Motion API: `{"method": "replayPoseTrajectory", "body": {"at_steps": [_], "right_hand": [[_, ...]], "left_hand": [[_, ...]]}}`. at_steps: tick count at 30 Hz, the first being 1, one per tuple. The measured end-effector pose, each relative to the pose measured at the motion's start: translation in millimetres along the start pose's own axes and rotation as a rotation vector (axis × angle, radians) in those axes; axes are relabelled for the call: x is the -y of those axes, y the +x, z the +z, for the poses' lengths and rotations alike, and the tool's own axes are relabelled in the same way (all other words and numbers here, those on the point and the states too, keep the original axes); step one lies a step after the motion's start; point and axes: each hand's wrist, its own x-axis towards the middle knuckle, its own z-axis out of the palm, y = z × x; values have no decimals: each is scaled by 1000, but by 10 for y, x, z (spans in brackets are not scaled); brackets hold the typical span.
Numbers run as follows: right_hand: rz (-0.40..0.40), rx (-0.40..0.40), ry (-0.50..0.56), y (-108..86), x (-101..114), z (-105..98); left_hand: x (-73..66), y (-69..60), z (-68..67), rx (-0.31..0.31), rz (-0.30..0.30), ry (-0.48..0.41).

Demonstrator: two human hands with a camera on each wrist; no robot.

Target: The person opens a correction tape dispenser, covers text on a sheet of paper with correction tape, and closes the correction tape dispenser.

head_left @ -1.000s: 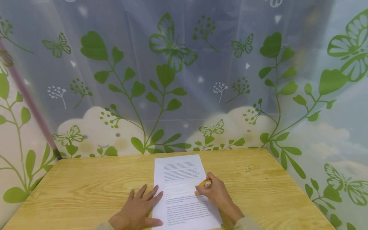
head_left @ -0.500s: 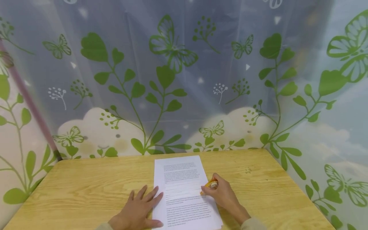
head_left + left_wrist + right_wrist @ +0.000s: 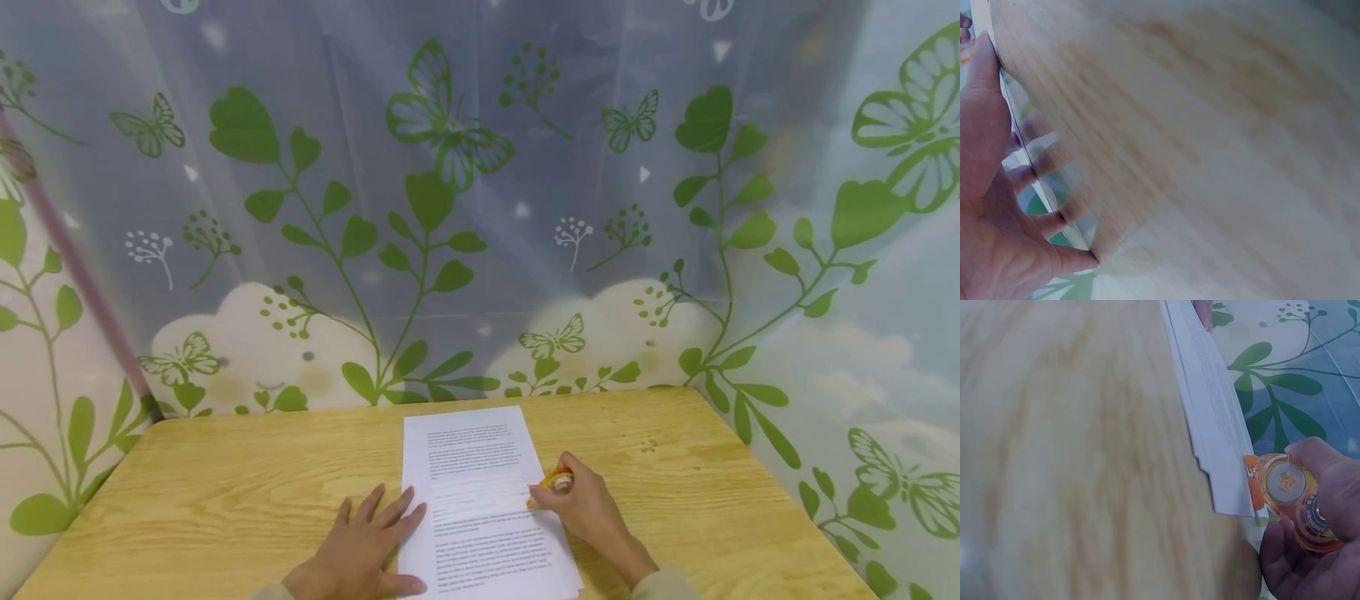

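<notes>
A stack of printed paper (image 3: 480, 550) lies on the wooden table, with pale blank bands among the lines of text near its middle. My right hand (image 3: 596, 508) grips an orange correction tape dispenser (image 3: 1288, 487) between thumb and fingers. In the head view the tip of the dispenser is at the right part of the top sheet, beside the pale band. My left hand (image 3: 360, 546) rests with spread fingers on the left side, thumb and fingertips on the sheet's left edge. In the left wrist view its straight fingers (image 3: 1075, 259) touch the tabletop.
The light wooden table (image 3: 247, 475) extends to both sides of the paper. Behind it and at the sides hangs a curtain (image 3: 465, 250) printed with green leaves, butterflies and clouds. A dark-ended pole (image 3: 90, 292) slants down at the left.
My right hand has moved to the right with the correction tape dispenser, mostly in the first half second, then only slightly. My left hand has stayed in place.
</notes>
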Motion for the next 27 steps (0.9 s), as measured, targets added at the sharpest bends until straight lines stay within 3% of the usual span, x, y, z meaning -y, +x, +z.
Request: {"method": "replayPoseTrajectory", "body": {"at_steps": [7, 21, 27], "right_hand": [[15, 7, 51, -9, -21, -19], [56, 17, 138, 24, -45, -51], [168, -71, 429, -29, -146, -73]], "left_hand": [[-7, -4, 0, 13, -15, -18], [5, -17, -38, -41, 19, 19], [20, -11, 43, -45, 28, 19]]}}
